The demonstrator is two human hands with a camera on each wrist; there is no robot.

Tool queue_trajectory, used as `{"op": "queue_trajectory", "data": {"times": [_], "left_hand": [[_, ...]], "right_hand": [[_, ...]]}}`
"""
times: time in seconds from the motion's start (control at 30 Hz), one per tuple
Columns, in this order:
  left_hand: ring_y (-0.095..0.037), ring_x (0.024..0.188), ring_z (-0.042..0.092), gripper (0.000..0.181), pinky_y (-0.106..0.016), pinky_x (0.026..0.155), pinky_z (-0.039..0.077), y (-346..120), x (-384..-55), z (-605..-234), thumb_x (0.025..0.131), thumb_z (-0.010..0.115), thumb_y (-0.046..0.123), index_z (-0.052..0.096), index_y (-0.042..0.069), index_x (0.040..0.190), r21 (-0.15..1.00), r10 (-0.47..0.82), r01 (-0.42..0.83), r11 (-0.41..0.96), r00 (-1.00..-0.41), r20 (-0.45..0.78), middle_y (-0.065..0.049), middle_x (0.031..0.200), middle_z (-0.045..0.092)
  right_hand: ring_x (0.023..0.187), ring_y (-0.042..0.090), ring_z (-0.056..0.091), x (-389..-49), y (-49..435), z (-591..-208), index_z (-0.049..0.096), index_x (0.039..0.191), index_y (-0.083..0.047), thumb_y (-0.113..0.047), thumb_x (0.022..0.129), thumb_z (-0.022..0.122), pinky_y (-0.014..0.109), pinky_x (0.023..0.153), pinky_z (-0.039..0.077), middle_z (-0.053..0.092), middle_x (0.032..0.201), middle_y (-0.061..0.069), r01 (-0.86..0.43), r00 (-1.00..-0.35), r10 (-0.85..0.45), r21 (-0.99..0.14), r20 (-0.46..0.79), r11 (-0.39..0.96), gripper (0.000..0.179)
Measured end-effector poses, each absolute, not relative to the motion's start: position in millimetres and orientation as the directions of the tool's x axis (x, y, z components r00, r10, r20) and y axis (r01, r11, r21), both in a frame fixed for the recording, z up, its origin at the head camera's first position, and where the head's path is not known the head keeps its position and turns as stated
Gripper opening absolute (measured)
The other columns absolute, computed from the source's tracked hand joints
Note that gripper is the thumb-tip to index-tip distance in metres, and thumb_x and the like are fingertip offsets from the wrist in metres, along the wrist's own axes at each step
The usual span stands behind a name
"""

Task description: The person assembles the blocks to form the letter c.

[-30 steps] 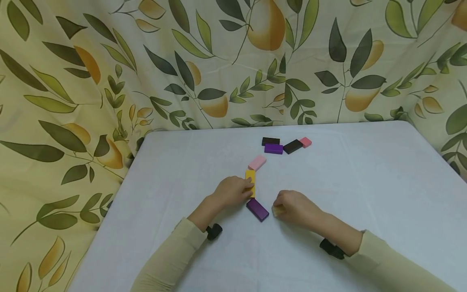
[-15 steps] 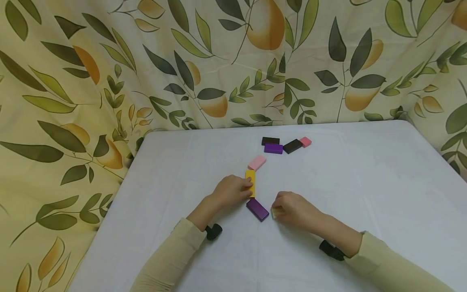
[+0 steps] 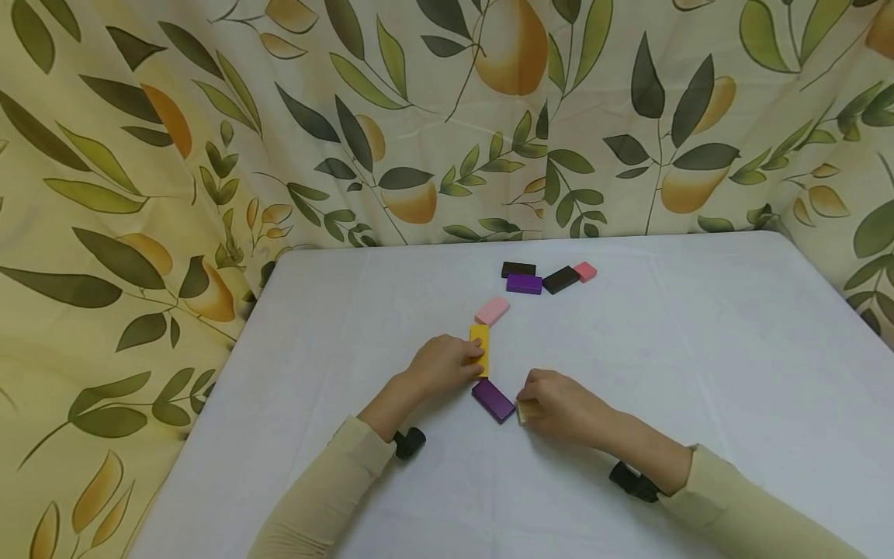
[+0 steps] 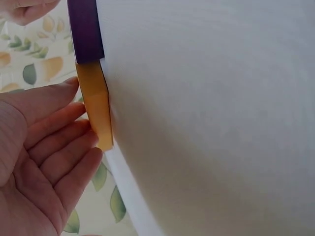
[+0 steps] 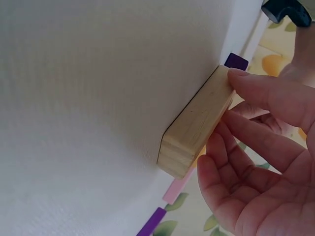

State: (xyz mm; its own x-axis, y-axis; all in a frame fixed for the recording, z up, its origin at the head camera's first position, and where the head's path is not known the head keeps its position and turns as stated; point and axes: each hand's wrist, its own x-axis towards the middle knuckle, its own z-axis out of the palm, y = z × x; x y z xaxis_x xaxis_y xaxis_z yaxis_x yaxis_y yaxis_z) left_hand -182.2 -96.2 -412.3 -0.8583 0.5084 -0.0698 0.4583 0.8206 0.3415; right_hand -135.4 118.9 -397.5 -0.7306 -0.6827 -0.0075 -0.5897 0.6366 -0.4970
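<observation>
My left hand (image 3: 441, 363) rests its fingertips on a yellow block (image 3: 479, 334) lying on the white table. In the left wrist view, its fingers lie fairly straight along the yellow block (image 4: 96, 105). A dark purple block (image 3: 493, 401) meets the yellow block's near end at an angle. Right of it, my right hand (image 3: 564, 405) pinches a plain wooden block (image 3: 528, 411) between thumb and fingers. The wooden block (image 5: 197, 123) shows fully in the right wrist view, tilted across it. Its left edge is close to the purple block's corner; contact cannot be told.
A light pink block (image 3: 492, 311) lies beyond the yellow one. Farther back are a black block (image 3: 518, 269), a purple block (image 3: 524, 284), another black block (image 3: 561, 280) and a pink-red block (image 3: 585, 271). Behind the white-covered table (image 3: 698, 326) hangs a leaf-and-fruit patterned curtain (image 3: 447, 155).
My right hand has moved slightly left and nearer with the wooden block, towards the dark purple block. The left hand and the other blocks stay in place.
</observation>
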Motion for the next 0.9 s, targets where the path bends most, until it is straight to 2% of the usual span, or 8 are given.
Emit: {"op": "queue_trajectory", "data": {"times": [0.37,0.9], "left_hand": [[-0.018,0.112,0.054,0.036,-0.029,0.092,0.041,-96.0,-182.3,-413.7,0.088,0.062,0.029,0.062,0.011,0.119,0.343,0.511,0.463,0.818,-0.858,-0.061,0.001,0.124,0.055],[-0.018,0.111,0.054,0.036,-0.027,0.088,0.043,-96.0,-182.2,-412.5,0.088,0.063,0.028,0.062,0.011,0.12,0.344,0.509,0.459,0.819,-0.858,-0.066,0.001,0.124,0.055]], "right_hand": [[0.07,0.01,0.048,-134.2,120.0,-400.1,0.07,0.089,0.002,-0.003,0.072,0.075,0.023,0.061,0.045,0.056,0.08,-0.001,-0.603,-0.715,-0.699,-0.518,0.014,0.606,0.018],[0.068,0.009,0.046,-133.2,120.0,-401.0,0.07,0.09,0.001,-0.004,0.072,0.075,0.022,0.059,0.043,0.056,0.081,-0.001,-0.6,-0.714,-0.7,-0.535,0.021,0.595,0.02]]}}
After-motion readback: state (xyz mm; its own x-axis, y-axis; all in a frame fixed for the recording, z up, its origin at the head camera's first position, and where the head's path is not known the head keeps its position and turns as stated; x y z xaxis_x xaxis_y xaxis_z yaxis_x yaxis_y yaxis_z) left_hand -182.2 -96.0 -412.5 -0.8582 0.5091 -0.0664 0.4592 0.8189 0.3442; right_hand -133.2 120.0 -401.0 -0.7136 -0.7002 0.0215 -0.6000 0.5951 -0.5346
